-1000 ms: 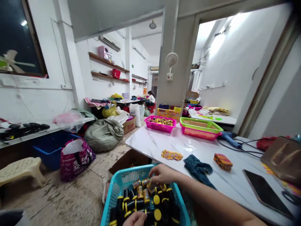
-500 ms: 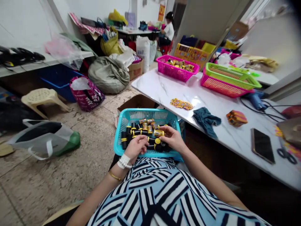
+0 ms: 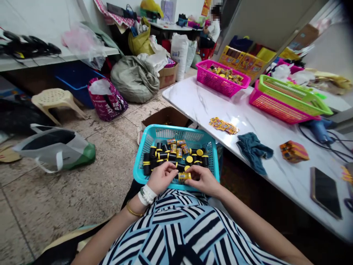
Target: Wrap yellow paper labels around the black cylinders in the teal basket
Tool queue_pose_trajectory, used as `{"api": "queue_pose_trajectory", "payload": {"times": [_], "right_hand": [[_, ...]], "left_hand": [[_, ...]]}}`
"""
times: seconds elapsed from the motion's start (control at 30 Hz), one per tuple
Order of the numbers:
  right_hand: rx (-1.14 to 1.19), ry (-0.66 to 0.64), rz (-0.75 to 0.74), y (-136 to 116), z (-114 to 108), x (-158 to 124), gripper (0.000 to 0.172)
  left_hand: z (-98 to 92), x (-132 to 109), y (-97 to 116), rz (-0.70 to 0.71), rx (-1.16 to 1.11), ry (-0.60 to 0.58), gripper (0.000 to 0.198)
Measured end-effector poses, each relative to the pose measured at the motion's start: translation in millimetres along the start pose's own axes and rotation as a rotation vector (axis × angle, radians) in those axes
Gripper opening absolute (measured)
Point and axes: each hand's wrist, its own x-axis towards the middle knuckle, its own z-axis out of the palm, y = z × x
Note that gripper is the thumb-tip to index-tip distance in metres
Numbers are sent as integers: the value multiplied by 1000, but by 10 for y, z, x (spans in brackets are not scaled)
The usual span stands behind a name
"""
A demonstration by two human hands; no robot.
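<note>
A turquoise plastic basket [image 3: 213, 154] rests on my lap, holding several small black canisters [image 3: 162, 155] with yellow lids. Some in the middle carry printed yellow labels [image 3: 173, 148]. Over the basket's near side, my right hand [image 3: 202, 179] pinches the right end of a small canister [image 3: 184, 176] with a yellow label, held sideways. My left hand [image 3: 162, 177], with a white band and beads at the wrist, is closed at the canister's left end; its fingertips partly hide that end.
On the white marbled table [image 3: 190, 95] at right lie printed labels [image 3: 224, 126], a dark teal cloth [image 3: 254, 151], a stack of labels [image 3: 293, 151] and a phone [image 3: 325, 192]. A pink basket [image 3: 220, 82] of labelled pieces stands behind. An open carton [image 3: 165, 116] sits beyond my basket.
My right hand has brought the labelled canister down and closer to me, and my left hand now meets its left end. The view has shifted slightly.
</note>
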Motion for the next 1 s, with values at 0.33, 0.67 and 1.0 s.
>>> {"api": "queue_pose_trajectory", "payload": {"times": [0.33,0.67,1.0], "right_hand": [[-709,562,-34,57,-556,463,41],[-1109,124,238,9,-472,481,24],[-422,179,-360,-228,-184,171,36]], "left_hand": [[49,-130,116,327,622,-298,21],[81,-42,182,18,66,-390,24],[-9,101,121,-256,-319,-23,49]]}}
